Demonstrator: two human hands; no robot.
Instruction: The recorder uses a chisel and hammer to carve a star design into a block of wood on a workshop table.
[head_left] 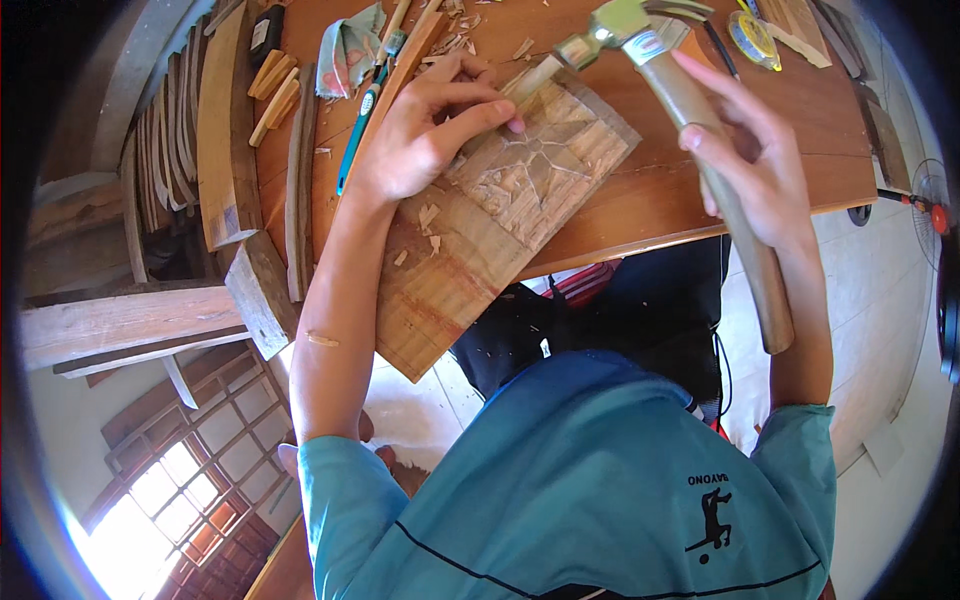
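My right hand (750, 150) is wrapped round the wooden handle of a claw hammer (690, 110). The hammer's shiny striking face meets, or nearly meets, the top end of a pale chisel (534, 84). My left hand (435, 130) pinches that chisel between thumb and fingers, holding it tilted; its lower tip is hidden behind the fingers. Under the left hand lies a thick wooden board (450, 270) with a star- or flower-like relief (540, 165) carved in its far half. The board's near corner juts out past the table edge. Small wood chips (428, 217) lie on it.
The brown table (690, 205) also bears a yellow tape measure (752, 40), a teal-handled tool (360, 125), a patterned cloth (345, 50), small wood blocks (273, 95) and shavings. Long wooden planks (222, 130) stand at the left. A fan (928, 200) is at the far right.
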